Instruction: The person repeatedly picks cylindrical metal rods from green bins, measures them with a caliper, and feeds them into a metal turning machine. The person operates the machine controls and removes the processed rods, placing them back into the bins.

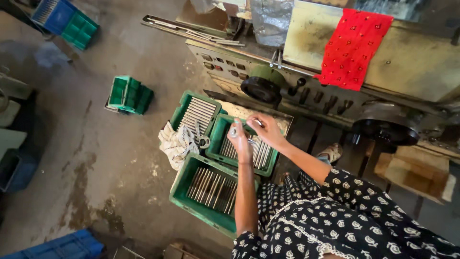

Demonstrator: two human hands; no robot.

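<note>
The left hand is closed around a short metal rod, held over the middle green crate. The right hand pinches something small and shiny; what it is cannot be told. To do this well, keep a firm hold and keep the rod over the crate, so nothing falls to the floor. The held rod seems to stand almost upright, end toward the camera. The rods in the crate lie side by side, pointing toward the big machine.
</note>
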